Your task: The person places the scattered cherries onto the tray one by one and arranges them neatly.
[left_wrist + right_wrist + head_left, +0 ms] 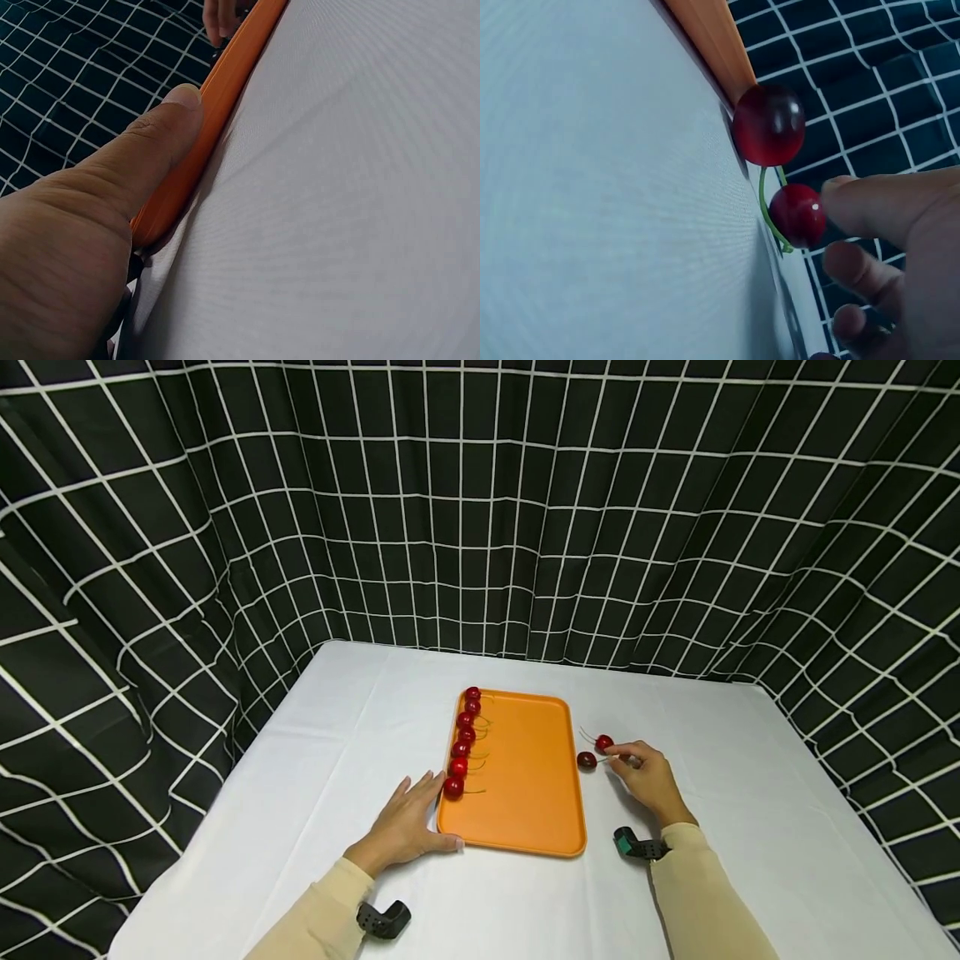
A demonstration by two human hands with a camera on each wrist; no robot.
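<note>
An orange tray [525,777] lies on the white table, with a column of red cherries [461,749] along its left side, their stems pointing right. At the tray's near left corner rests my left hand [405,827], its fingers extended along the left edge and the thumb [169,124] against the near edge. Right of the tray are a dark cherry [587,761] and a redder cherry [603,742], both stemmed. My right hand [651,781] reaches over them, fingertips close to the redder cherry [798,216]; thumb and fingers stand apart. Whether they touch it is unclear.
A white cloth [360,718] covers the table. Black curtains with a white grid [487,527] enclose its back and sides. Dark devices sit at the left wrist [384,920] and right wrist [637,845]. Another dark red thing [824,356] barely shows at the right wrist view's bottom edge.
</note>
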